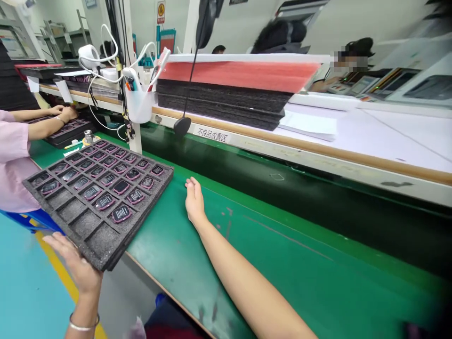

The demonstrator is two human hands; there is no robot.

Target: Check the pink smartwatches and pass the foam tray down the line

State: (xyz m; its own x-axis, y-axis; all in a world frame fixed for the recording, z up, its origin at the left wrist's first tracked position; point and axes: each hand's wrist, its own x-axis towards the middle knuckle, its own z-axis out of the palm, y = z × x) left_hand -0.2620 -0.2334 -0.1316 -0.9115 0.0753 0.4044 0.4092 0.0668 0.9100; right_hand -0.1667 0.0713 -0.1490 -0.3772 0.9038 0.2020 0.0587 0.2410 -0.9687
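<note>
While the foam tray overhangs the bench edge, status is as follows:

left hand [76, 263]: under the near corner of the foam tray [99, 197], palm up, fingers spread flat against its underside, propping it; bracelet [83, 325] on the wrist.
right hand [194, 200]: flat on the green mat [268, 263], fingers together and extended, holding nothing, just right of the tray, not touching it.
foam tray: dark grey, gridded into compartments, far part resting on the mat, near corner sticking out past the bench edge over the floor; looks like a stack of a few trays, count unclear.
small devices [122, 213]: dark with pink rims, one per compartment, filling most rows; the near-left compartments are bare.
conveyor belt [318, 197]: dark green strip running behind the mat, below the shelf rail.
upper shelf [388, 141]: white surface with a stack of black foam sheets [222, 101] topped by a red sheet [240, 75]; label with Chinese text on the rail.
white cup [139, 103]: fixed at the post, holding pens; white cables around it.
co-worker [14, 155]: pink sleeve at left, both hands on another dark tray [67, 129] further along the bench.
far side: another person seated behind the shelf, details blurred.
</note>
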